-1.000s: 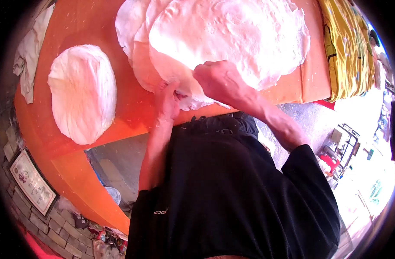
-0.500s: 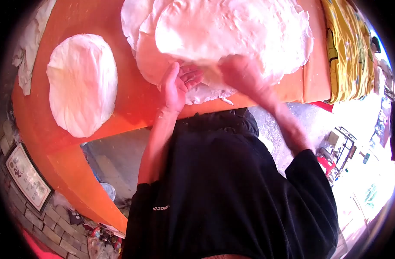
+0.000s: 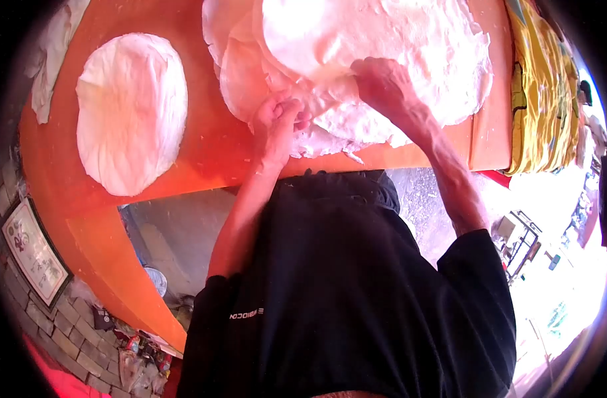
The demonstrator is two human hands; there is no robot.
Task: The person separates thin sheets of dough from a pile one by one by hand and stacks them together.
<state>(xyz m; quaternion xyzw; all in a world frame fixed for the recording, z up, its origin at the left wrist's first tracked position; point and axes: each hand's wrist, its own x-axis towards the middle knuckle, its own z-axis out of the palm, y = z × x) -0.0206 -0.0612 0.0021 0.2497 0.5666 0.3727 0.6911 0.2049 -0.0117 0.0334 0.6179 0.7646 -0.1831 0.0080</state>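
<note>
Several thin, pale, floury sheets [image 3: 409, 46] lie overlapped on the orange table. My right hand [image 3: 386, 86] has its fingers closed on the near edge of the top sheet, which is raised a little there. Left of it, my left hand [image 3: 277, 123] rests at the near left edge of the pile, fingers curled together; whether they pinch a sheet is hidden. A separate oval sheet [image 3: 131, 113], wrinkled and flat, lies further left.
Orange table [image 3: 204, 152] with its near edge close to my body. Yellow folded cloth [image 3: 542, 93] at the right end, white cloth [image 3: 55, 60] at the far left. Below are a framed certificate [image 3: 35, 249] and a brick floor [image 3: 74, 331].
My right hand has moved away from my body and slightly right, drawing the top sheet's edge back. My left hand opened, then curled again. The whole view has shifted slightly.
</note>
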